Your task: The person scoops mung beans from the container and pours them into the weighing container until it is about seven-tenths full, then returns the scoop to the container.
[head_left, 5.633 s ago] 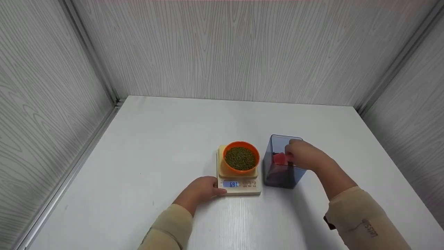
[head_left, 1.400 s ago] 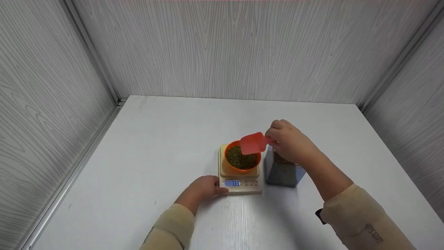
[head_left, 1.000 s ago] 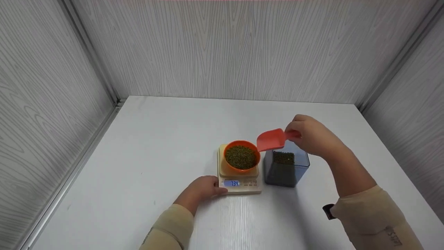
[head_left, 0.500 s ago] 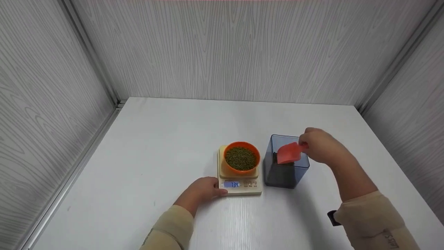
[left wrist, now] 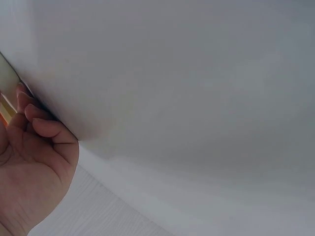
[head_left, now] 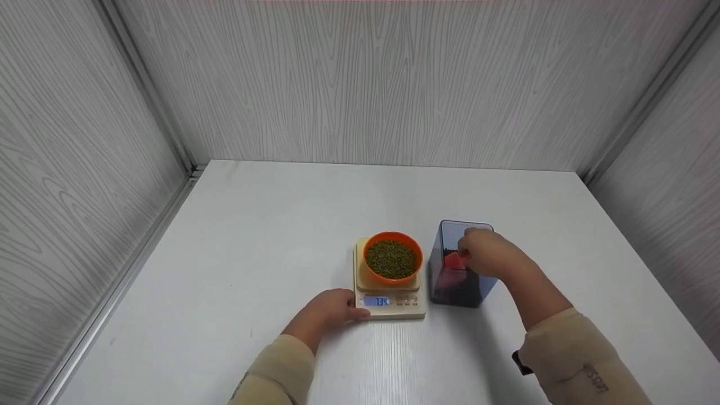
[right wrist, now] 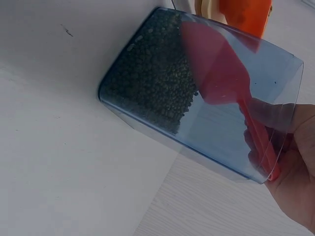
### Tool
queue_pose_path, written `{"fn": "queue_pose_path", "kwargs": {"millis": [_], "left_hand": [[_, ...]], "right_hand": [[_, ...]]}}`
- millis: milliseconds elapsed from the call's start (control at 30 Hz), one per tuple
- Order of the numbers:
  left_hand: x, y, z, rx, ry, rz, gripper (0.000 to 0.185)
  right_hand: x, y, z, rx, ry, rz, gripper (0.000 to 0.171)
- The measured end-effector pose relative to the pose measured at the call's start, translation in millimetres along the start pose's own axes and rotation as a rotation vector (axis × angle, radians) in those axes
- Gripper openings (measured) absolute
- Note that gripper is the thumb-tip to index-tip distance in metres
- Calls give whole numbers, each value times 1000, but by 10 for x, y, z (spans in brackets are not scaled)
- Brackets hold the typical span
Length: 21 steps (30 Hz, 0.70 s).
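Observation:
My left hand (head_left: 332, 309) holds the left front corner of a cream kitchen scale (head_left: 417, 313), thumb on top; its display reads about 734. In the left wrist view the curled fingers (left wrist: 47, 128) meet the scale's side. On the scale stands an orange bowl (head_left: 392, 282) full of small green mung beans (head_left: 392, 260). My right hand (head_left: 488, 252) grips a red scoop (right wrist: 221, 73) by its handle inside a clear bluish rectangular container (head_left: 469, 226). Through the wall in the right wrist view, the scoop's blade reaches the dark green beans (right wrist: 147, 73) at the bottom.
The container stands just right of the scale on a white table (head_left: 270, 219). Pale wood-grain panels (head_left: 360, 84) rise behind and on both sides. Tan sleeves (head_left: 579, 360) cover both forearms.
The right hand carries the scoop from over the bowl back rightward and down into the container. The display went from 697 to 734 and holds there. The left hand stays put.

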State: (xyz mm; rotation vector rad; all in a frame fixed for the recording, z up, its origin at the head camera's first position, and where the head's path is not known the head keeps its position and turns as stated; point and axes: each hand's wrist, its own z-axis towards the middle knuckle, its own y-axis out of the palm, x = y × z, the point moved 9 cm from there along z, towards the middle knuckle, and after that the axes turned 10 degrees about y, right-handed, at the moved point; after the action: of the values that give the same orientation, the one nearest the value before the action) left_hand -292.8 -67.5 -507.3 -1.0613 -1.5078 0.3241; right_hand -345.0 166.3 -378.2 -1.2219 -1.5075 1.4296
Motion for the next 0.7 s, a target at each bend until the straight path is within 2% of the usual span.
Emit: {"fn": "queue_pose_path", "kwargs": {"millis": [233, 467, 700], "left_hand": [[-16, -3, 14, 3, 12, 6, 30], [-3, -4, 17, -7, 10, 11, 30], [24, 4, 11, -25, 21, 4, 30]], "right_hand": [[-30, 41, 42, -53, 25, -6, 8], [-2, 87, 58, -150, 101, 45, 14], [31, 119, 64, -164, 95, 21, 11]]}}
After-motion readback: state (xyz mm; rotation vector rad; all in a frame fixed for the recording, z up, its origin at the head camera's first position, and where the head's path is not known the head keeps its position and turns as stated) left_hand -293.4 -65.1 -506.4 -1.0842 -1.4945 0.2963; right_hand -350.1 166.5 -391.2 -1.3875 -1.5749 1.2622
